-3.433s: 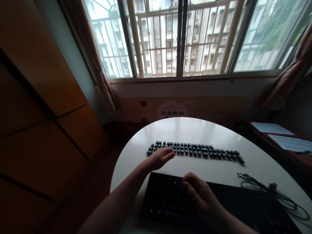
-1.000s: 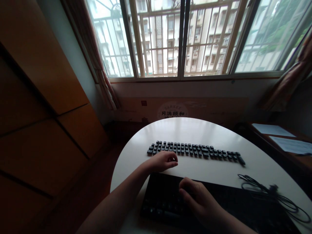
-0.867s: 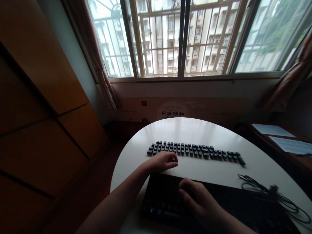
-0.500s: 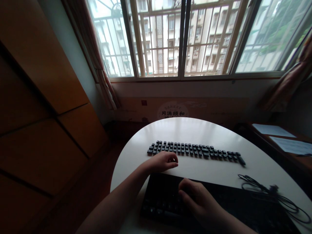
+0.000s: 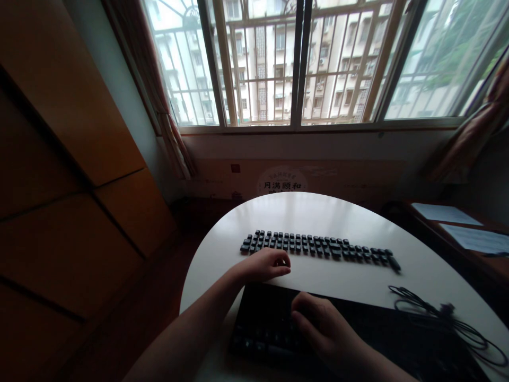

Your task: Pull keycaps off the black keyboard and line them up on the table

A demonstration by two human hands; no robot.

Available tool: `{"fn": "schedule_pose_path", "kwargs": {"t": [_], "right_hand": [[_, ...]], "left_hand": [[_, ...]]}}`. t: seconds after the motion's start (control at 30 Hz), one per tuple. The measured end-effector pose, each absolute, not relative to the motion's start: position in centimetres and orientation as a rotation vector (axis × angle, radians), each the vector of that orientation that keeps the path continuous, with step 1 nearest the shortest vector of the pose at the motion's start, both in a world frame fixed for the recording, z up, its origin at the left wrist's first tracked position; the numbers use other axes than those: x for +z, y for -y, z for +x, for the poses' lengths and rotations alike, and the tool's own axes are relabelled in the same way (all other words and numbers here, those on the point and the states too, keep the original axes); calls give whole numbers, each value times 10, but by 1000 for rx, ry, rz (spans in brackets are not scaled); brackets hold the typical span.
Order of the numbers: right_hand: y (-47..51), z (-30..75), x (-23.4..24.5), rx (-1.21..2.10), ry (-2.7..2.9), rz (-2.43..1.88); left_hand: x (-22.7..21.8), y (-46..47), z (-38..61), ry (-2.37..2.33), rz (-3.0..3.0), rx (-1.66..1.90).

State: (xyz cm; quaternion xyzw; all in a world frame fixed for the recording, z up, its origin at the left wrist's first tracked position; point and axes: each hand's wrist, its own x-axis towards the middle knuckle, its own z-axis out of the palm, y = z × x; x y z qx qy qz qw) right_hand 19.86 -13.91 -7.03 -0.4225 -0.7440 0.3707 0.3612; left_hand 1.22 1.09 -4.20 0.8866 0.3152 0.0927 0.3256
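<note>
My left hand (image 5: pixel 268 263) rests on the white table just in front of several rows of loose black keycaps (image 5: pixel 302 244). Its fingers are loosely curled, with a gap between them and the thumb; nothing shows in that gap. Below it lies a black keyboard (image 5: pixel 382 323), with keys still seated along its near left part (image 5: pixel 258 342). My right hand (image 5: pixel 316 321) is closed over the left half of this keyboard, thumb against curled fingers. Whatever its fingertips grip, if anything, is hidden in shadow.
A coiled black cable (image 5: pixel 445 313) lies at the right of the round white table (image 5: pixel 318 209). Sheets of paper (image 5: pixel 473 236) sit on a brown surface farther right. Wooden cabinets (image 5: pixel 71 223) stand at the left, and a barred window (image 5: pixel 298 69) is ahead.
Almost nothing differs. Both hands keep their places, and the keycaps and keyboard have not moved.
</note>
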Motion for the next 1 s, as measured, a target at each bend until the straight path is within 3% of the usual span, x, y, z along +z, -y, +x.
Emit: {"fn": "schedule_pose_path", "kwargs": {"t": [1.0], "right_hand": [[138,198,-71,959,1932,-1086]], "left_hand": [[-44,-11,11,-804,2356,145]]}}
